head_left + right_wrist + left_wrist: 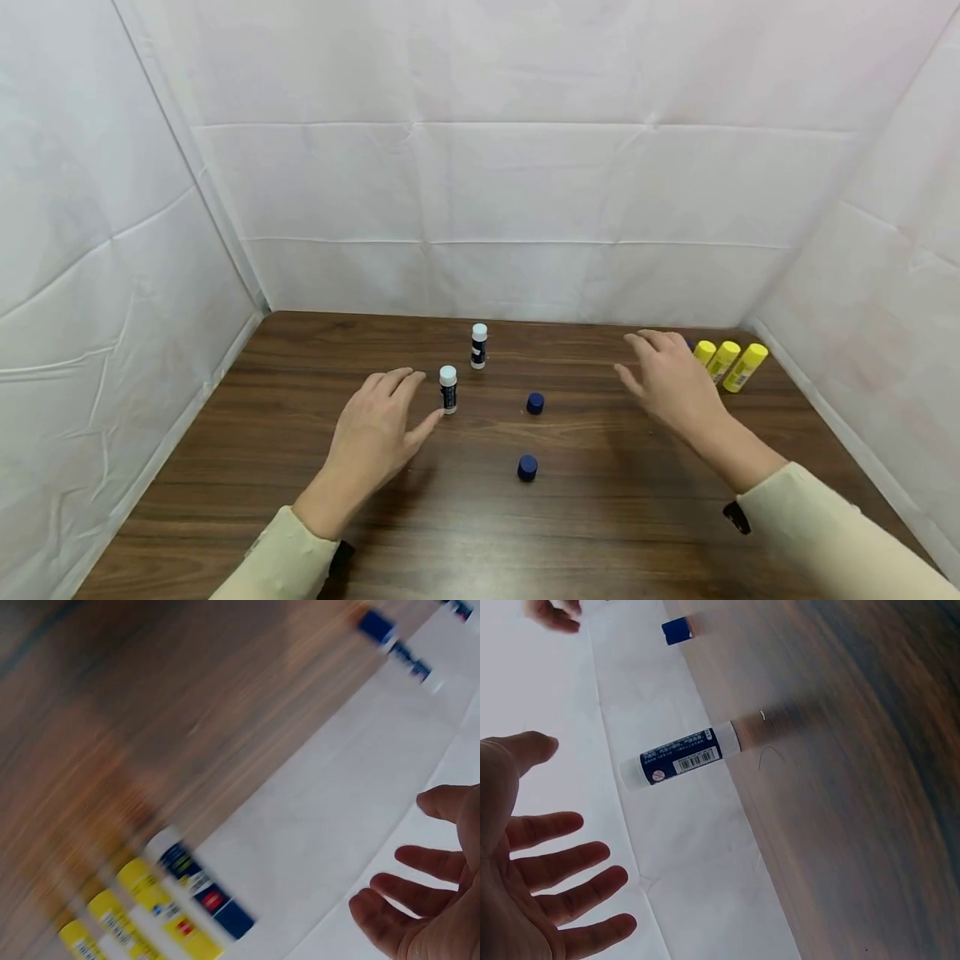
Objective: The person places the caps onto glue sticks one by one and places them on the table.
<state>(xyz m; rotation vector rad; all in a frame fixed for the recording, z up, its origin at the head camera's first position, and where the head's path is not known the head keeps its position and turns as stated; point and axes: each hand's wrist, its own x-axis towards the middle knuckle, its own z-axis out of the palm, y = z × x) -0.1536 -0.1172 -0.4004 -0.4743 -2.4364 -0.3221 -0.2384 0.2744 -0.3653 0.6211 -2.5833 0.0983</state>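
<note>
In the head view my left hand point(375, 425) hovers over the table beside a dark blue glue stick point(448, 396) with a white top. The left wrist view shows that glue stick point(679, 759) upright, apart from the spread fingers point(574, 891). Another white-topped glue stick point(478, 348) stands farther back. Two blue caps, a far one point(535, 403) and a near one point(527, 468), sit between my hands. My right hand point(675, 379) is in the air, fingers loosely bent and holding nothing, left of several yellow glue sticks point(744, 368).
Beside the yellow glue stick point(161, 907) row stands a blue glue stick point(202, 889) with a blue cap, mostly hidden behind my right hand in the head view. White sheeting point(525, 183) encloses the wooden table point(247, 467) at the back and both sides.
</note>
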